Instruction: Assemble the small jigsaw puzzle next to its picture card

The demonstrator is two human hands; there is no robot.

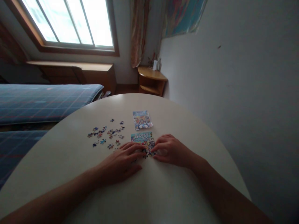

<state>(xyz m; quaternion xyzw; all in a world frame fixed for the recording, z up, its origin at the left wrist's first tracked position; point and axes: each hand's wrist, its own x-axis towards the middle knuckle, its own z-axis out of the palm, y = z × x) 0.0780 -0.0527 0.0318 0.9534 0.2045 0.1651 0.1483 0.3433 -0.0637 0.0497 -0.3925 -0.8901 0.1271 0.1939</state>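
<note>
A partly joined jigsaw puzzle with a printed title along its top lies in front of me on the round table. My left hand rests on its left side, fingers stretched out and covering part of it. At the lower right edge of the puzzle, my right hand has its thumb and fingers pinched together on a small jigsaw piece, mostly hidden by the fingertips. Several loose jigsaw pieces are scattered to the left. Just beyond the puzzle lies a printed picture sheet with matching colours.
A white wall runs close along the right side. On the left are plaid-covered mattresses. A corner shelf and a wooden desk stand at the back, below a bright window.
</note>
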